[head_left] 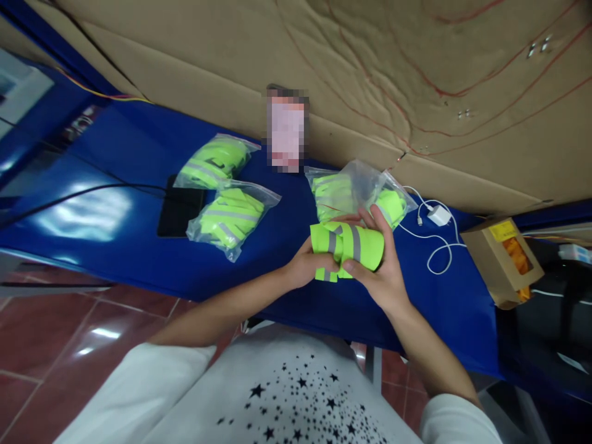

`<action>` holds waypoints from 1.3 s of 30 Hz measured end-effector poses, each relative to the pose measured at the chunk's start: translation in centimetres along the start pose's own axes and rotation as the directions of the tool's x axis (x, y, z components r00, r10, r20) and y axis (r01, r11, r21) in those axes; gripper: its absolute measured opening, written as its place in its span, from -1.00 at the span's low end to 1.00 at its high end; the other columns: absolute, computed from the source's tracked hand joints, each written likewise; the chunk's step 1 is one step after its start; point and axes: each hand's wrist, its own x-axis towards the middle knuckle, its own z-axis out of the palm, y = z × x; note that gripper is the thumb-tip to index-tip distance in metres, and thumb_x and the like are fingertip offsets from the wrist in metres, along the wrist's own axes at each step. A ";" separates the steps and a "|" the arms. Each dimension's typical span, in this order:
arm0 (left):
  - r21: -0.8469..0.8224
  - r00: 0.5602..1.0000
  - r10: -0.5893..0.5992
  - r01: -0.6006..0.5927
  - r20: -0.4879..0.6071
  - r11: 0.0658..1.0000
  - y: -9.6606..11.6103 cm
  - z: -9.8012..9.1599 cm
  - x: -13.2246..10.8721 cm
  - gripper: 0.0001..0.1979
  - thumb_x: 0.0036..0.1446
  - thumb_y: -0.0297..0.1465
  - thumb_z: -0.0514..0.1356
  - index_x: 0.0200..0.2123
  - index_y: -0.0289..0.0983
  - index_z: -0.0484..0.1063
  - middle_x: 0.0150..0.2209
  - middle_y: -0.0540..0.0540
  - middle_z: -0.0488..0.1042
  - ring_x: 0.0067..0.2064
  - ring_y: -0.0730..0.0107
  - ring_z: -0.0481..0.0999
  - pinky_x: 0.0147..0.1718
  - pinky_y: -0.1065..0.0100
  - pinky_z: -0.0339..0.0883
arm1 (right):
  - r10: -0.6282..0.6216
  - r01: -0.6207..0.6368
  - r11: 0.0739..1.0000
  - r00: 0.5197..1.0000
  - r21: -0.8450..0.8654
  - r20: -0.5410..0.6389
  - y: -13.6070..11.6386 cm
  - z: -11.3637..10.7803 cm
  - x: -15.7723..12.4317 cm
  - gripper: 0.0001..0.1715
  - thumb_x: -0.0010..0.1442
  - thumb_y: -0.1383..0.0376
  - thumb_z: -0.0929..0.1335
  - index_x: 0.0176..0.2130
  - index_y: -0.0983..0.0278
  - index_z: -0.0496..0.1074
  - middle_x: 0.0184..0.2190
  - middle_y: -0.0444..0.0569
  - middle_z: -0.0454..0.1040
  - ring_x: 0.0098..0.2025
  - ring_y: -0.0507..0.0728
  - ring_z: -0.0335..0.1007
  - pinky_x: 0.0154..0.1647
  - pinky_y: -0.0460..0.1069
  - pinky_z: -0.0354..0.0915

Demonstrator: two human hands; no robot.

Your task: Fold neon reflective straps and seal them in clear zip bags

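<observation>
A folded bundle of neon-yellow reflective strap [363, 246] with grey stripes is held in the air between both hands, over the front of the blue table. My left hand [308, 265] grips its left side, thumb across the near face. Around its right end curls my right hand [382, 265], thumb pressed on the front and fingers behind. Just beyond the hands lies a clear zip bag [332, 188] with similar yellow straps inside. Another clear bag [391, 203] beside it holds more yellow strap, partly hidden by my right fingers.
Two filled zip bags, a far one [215, 161] and a near one [232, 216], lie left, next to a black flat device [178, 209]. A white charger [439, 214] with cable and a cardboard box [504, 262] with orange contents sit right. Brown board [198, 74] walls the back.
</observation>
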 end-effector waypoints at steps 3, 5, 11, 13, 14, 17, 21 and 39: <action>0.256 0.966 0.185 -0.228 0.181 0.939 -0.5 -0.4 0.3 -0.24 -0.08 -0.36 0.37 0.25 -0.15 0.34 0.28 -0.20 0.37 0.29 -0.07 0.39 0.25 -0.03 0.31 | 0.102 -0.098 0.977 0.995 0.189 -0.010 0.5 -0.1 -0.8 0.09 0.06 0.09 0.61 0.41 -0.08 0.14 0.35 -0.03 0.33 0.36 0.33 0.30 0.35 0.30 0.32; 0.479 0.923 0.282 -0.378 0.262 0.792 -0.9 -0.5 0.2 -0.18 0.08 -0.30 0.35 0.39 -0.08 0.15 0.46 -0.23 0.06 0.44 -0.12 0.16 0.35 -0.15 0.17 | 0.211 -0.200 0.939 0.977 0.280 -0.010 0.7 -0.6 -1.0 -0.09 0.01 0.14 0.63 0.27 -0.04 0.34 0.15 -0.06 0.50 0.13 0.27 0.50 0.13 0.20 0.48; 0.763 0.854 0.248 -0.519 0.456 0.385 -0.2 1.1 -1.1 0.01 0.25 0.07 0.23 0.52 -0.21 -0.21 0.50 -0.39 -0.17 0.55 -0.17 -0.23 0.45 -0.22 -0.03 | 0.433 -0.387 0.782 0.901 0.488 0.019 1.0 -2.7 -2.4 -0.28 -0.19 0.23 0.69 -0.02 0.06 0.52 -0.23 -0.16 0.56 -0.24 0.10 0.51 -0.26 -0.04 0.45; 0.787 0.839 0.184 -0.544 0.512 0.292 1.5 1.2 -1.1 0.02 0.23 0.13 0.21 0.52 -0.20 -0.17 0.46 -0.39 0.03 0.50 -0.13 0.03 0.40 -0.14 0.12 | 0.452 -0.366 0.752 0.892 0.548 -0.025 1.1 -3.2 -3.4 -0.26 -0.20 0.24 0.69 -0.02 0.06 0.52 -0.22 -0.17 0.57 -0.28 0.07 0.50 -0.30 -0.07 0.43; 0.807 0.833 0.184 -0.552 0.522 0.212 2.6 1.0 -0.8 -0.08 0.28 0.08 0.20 0.50 -0.17 -0.10 0.41 -0.37 0.15 0.44 -0.08 0.17 0.37 -0.10 0.18 | 0.463 -0.351 0.745 0.884 0.567 -0.062 1.1 -3.3 -3.9 -0.27 -0.20 0.24 0.69 -0.02 0.06 0.51 -0.22 -0.17 0.57 -0.29 0.06 0.50 -0.31 -0.07 0.43; 0.897 0.827 0.348 -0.412 0.441 -0.159 5.1 -0.8 0.9 -0.38 0.36 -0.18 0.22 0.39 -0.23 0.18 0.28 -0.35 0.38 0.30 -0.05 0.37 0.23 -0.06 0.30 | 0.506 -0.323 0.730 0.848 0.603 -0.158 1.5 -3.5 -4.9 -0.28 -0.17 0.21 0.68 -0.02 0.06 0.50 -0.23 -0.17 0.57 -0.29 0.06 0.50 -0.31 -0.08 0.44; 0.833 0.798 0.387 -0.242 0.462 -0.497 5.5 -2.3 1.8 -0.86 0.37 -0.38 0.18 -0.11 -0.28 0.52 -0.13 -0.19 0.61 -0.08 0.10 0.57 -0.06 0.08 0.35 | 0.532 -0.311 0.733 0.816 0.605 -0.226 2.1 -3.2 -5.7 -0.27 -0.17 0.21 0.68 -0.01 0.08 0.49 -0.23 -0.16 0.57 -0.28 0.06 0.50 -0.31 -0.07 0.44; 0.848 0.868 0.131 -0.419 0.479 -0.325 0.3 2.1 -4.9 -0.84 0.35 -0.44 0.16 -0.35 -0.26 0.41 -0.47 0.01 0.48 -0.44 0.35 0.47 -0.38 0.24 0.28 | 0.604 -0.426 0.739 0.762 0.522 -0.233 3.4 -3.7 -11.2 -0.26 -0.11 0.16 0.66 0.03 0.09 0.45 -0.24 -0.13 0.55 -0.31 0.07 0.47 -0.37 -0.07 0.40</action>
